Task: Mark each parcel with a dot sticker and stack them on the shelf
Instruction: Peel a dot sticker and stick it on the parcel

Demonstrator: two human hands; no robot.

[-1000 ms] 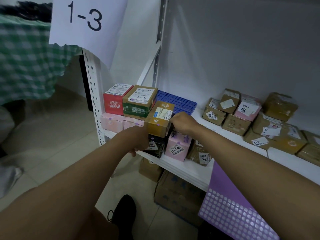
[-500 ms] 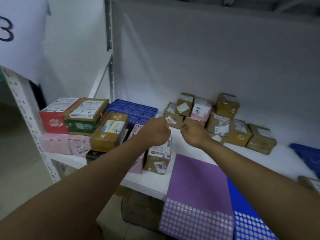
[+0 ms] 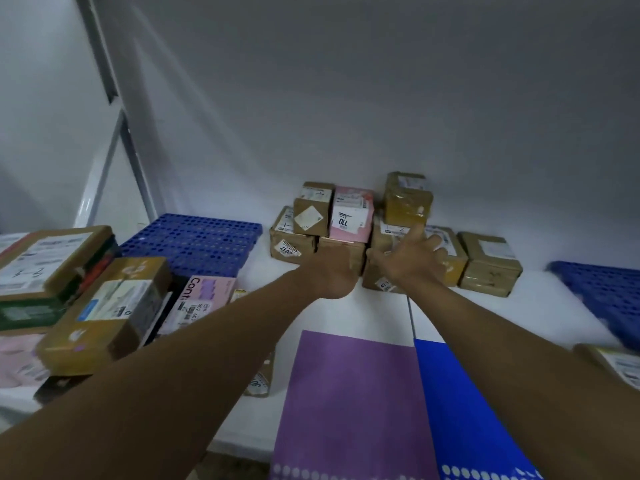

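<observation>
Both my arms reach across the white shelf to a pile of small brown parcels against the back wall. My left hand is at the front of a brown parcel low in the pile's middle; its fingers are hidden. My right hand has its fingers spread against a brown parcel just to the right. A pink parcel marked 110 sits on top of the pile. A purple dot sticker sheet and a blue dot sticker sheet lie at the shelf's front edge.
Stacked parcels fill the shelf's left end, with a pink box beside them. Blue perforated mats lie at the back left and far right. Another parcel sits at the right edge. A metal upright rises at left.
The view has swung right, from the left stack to the back pile. Both hands left the parcel set on that stack and reached forward to the brown parcels; the right hand has opened.
</observation>
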